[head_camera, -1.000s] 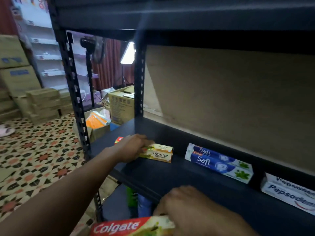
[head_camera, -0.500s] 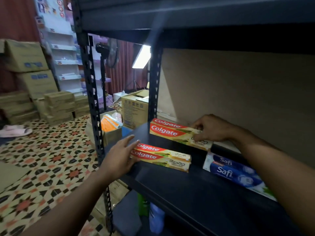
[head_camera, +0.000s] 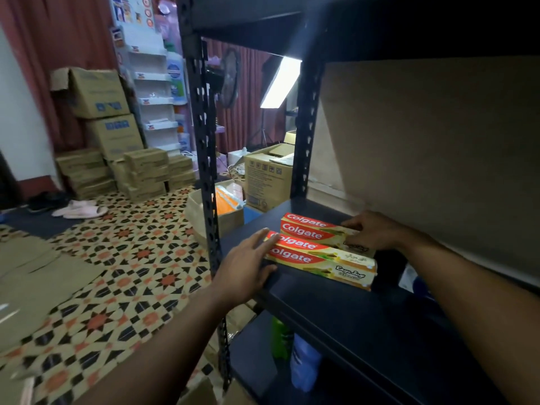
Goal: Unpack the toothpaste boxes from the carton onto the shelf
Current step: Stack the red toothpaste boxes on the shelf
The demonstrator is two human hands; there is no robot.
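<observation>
Two red and yellow Colgate toothpaste boxes lie side by side on the black shelf (head_camera: 336, 311). The front box (head_camera: 318, 258) sits near the shelf's left end, and my left hand (head_camera: 248, 266) touches its left end with straight fingers. The rear box (head_camera: 309, 229) lies just behind it. My right hand (head_camera: 372, 229) rests on that rear box's right end with curled fingers. My right forearm hides most of a blue box farther right. The carton is not in view.
The rack's black upright posts (head_camera: 204, 171) stand at the left end, with a board behind as back wall. Bottles (head_camera: 301, 363) stand on the lower shelf. Stacked cardboard cartons (head_camera: 108, 135) and an open box (head_camera: 222, 209) sit on the patterned floor.
The rear Colgate box has come down onto the shelf right behind the front one. My left hand has slid onto the front box's left end. The view has shifted right.
</observation>
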